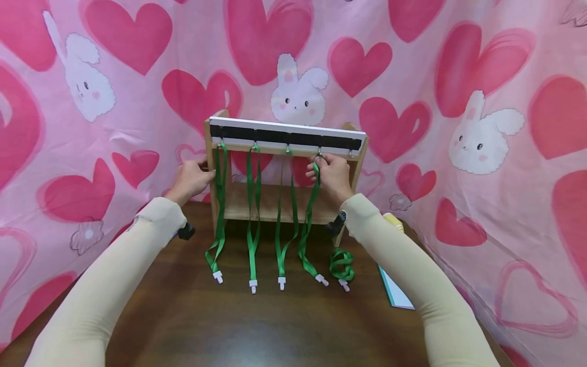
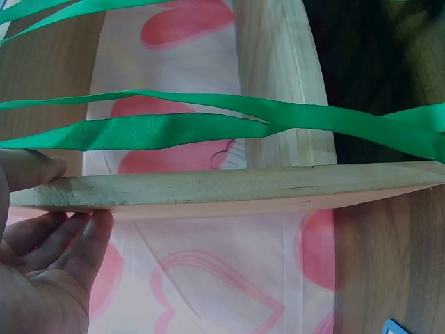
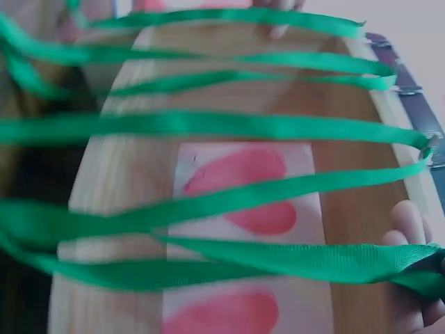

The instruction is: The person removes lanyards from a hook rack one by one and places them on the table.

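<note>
A small wooden rack [image 1: 268, 206] stands on the table, with a row of metal hooks along a black strip [image 1: 270, 136] at its top. My left hand [image 1: 190, 178] grips the rack's left side panel [image 2: 229, 188], thumb on one face and fingers on the other. Green lanyards [image 1: 249, 204] with white clips hang from the hooks. At the fourth hook, my right hand [image 1: 334, 176] pinches the top of a green lanyard [image 3: 334, 261]. The hook at the far right carries nothing. Below it a coiled green lanyard [image 1: 341, 266] lies on the table.
The brown table [image 1: 206, 321] extends in front of the rack. Right of it, partly behind my right forearm, are a white pad with a teal edge [image 1: 398, 293] and a yellow object [image 1: 393, 221]. A pink heart-patterned curtain [image 1: 192, 46] surrounds the table.
</note>
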Demonstrator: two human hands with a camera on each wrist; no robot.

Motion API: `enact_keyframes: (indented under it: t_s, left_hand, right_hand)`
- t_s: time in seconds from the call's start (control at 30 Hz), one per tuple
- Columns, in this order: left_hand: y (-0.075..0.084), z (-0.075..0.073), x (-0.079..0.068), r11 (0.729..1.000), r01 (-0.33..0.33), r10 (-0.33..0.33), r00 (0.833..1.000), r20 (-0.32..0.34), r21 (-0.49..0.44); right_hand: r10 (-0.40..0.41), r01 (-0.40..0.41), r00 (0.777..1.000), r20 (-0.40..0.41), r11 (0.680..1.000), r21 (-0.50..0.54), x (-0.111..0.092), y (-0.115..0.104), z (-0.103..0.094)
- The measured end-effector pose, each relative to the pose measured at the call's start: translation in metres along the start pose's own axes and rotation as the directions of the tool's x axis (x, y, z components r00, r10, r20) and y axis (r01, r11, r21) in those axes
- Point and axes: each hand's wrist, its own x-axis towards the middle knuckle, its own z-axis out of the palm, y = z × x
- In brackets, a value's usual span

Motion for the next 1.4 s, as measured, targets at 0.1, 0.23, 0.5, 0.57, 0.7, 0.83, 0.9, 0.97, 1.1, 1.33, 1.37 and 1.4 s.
enact_keyframes:
  t_s: [0.1, 0.23, 0.5, 0.57, 0.7, 0.83, 0.9, 0.97, 1.1, 1.33, 1.37, 1.4]
  left_hand:
    - [0.0, 0.0, 0.0, 1.0, 0.002, -0.002, 1.0, 0.003, 0.001]
    - [-0.001, 0.001, 0.0, 1.0, 0.006, -0.006, 1.0, -0.001, 0.008]
    - [-0.001, -0.001, 0.002, 1.0, -0.01, 0.01, 1.0, -0.001, -0.01]
    - [0.0, -0.002, 0.002, 1.0, -0.014, 0.014, 1.0, -0.003, -0.012]
    - [0.0, -0.004, 0.002, 1.0, -0.015, 0.015, 1.0, 0.003, -0.012]
    - [0.0, -0.004, 0.001, 1.0, -0.018, 0.018, 1.0, 0.002, -0.013]
    - [0.0, -0.003, 0.0, 1.0, -0.022, 0.022, 1.0, 0.001, -0.011]
    - [-0.001, -0.002, -0.001, 1.0, -0.022, 0.022, 1.0, 0.0, -0.013]
    - [-0.001, -0.004, 0.0, 1.0, -0.016, 0.016, 1.0, 0.003, -0.011]
    - [0.001, -0.003, -0.001, 1.0, 0.003, -0.003, 1.0, 0.018, -0.012]
    - [0.001, -0.003, 0.0, 1.0, 0.006, -0.006, 1.0, 0.023, -0.013]
    - [0.001, -0.003, 0.0, 1.0, 0.008, -0.007, 1.0, 0.028, -0.013]
  right_hand:
    - [0.059, -0.061, 0.998, 0.023, 0.994, 0.094, -0.001, -0.002, -0.002]
    - [0.104, -0.112, 0.993, 0.052, 0.975, 0.191, -0.001, -0.005, -0.004]
    - [0.127, -0.137, 0.99, 0.055, 0.96, 0.246, -0.002, -0.009, -0.006]
    - [0.123, -0.134, 0.991, 0.058, 0.956, 0.259, -0.002, -0.01, -0.005]
    - [0.12, -0.13, 0.991, 0.051, 0.952, 0.277, -0.002, -0.011, -0.004]
    - [0.12, -0.126, 0.992, 0.036, 0.956, 0.267, -0.005, -0.011, -0.004]
    - [0.12, -0.125, 0.992, 0.032, 0.958, 0.259, -0.007, -0.01, -0.004]
    - [0.113, -0.116, 0.993, 0.026, 0.959, 0.259, -0.008, -0.008, -0.005]
    - [0.081, -0.08, 0.997, 0.005, 0.965, 0.25, -0.009, -0.006, -0.009]
    - [-0.005, 0.016, 0.998, -0.058, 0.983, 0.184, -0.015, 0.012, -0.022]
    - [-0.015, 0.026, 0.998, -0.065, 0.984, 0.175, -0.016, 0.016, -0.024]
    - [-0.022, 0.034, 0.997, -0.072, 0.984, 0.174, -0.017, 0.019, -0.026]
